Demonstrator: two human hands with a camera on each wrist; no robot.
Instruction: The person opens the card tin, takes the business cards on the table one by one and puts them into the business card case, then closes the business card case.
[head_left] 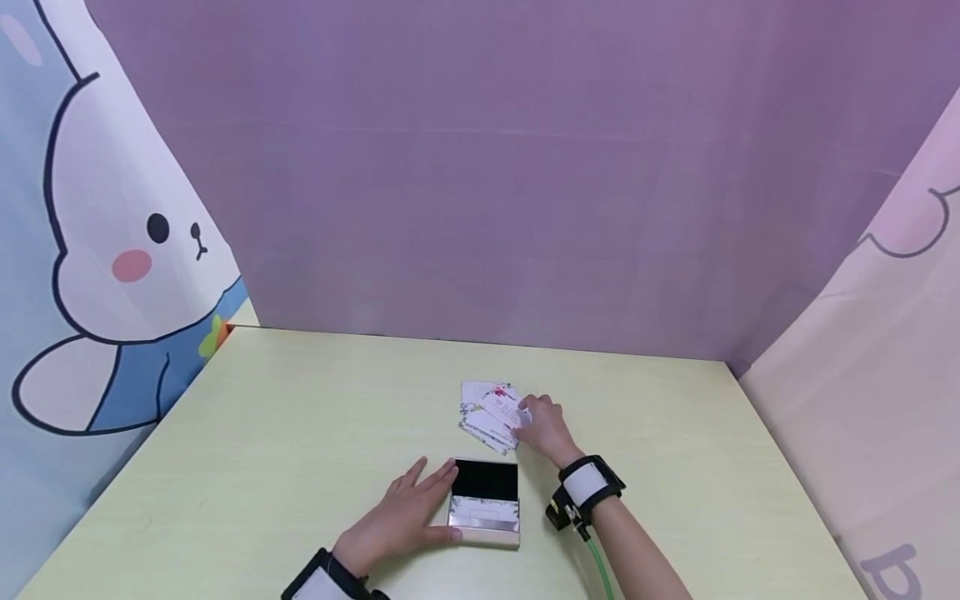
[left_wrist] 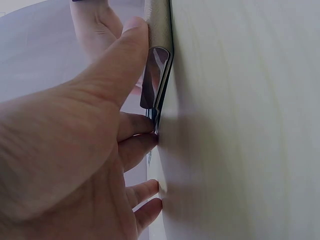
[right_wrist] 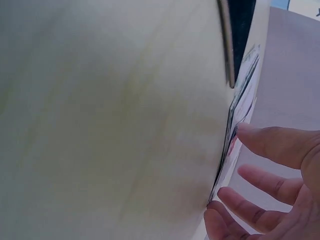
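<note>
A small card case lies open on the pale table, its black lid flat and a silver tray holding cards in front. My left hand lies flat against the case's left side with straight fingers. In the left wrist view its thumb presses the case's metal edge. Just beyond the case is a loose, fanned pile of printed cards. My right hand rests on the pile's right edge. In the right wrist view its fingertips touch the edge of the cards, with the case behind.
A purple backdrop closes off the far side of the table. A cartoon rabbit curtain hangs on the left and a pale pink curtain on the right. Both wrists wear black-strapped cameras, and a green cable runs from the right one.
</note>
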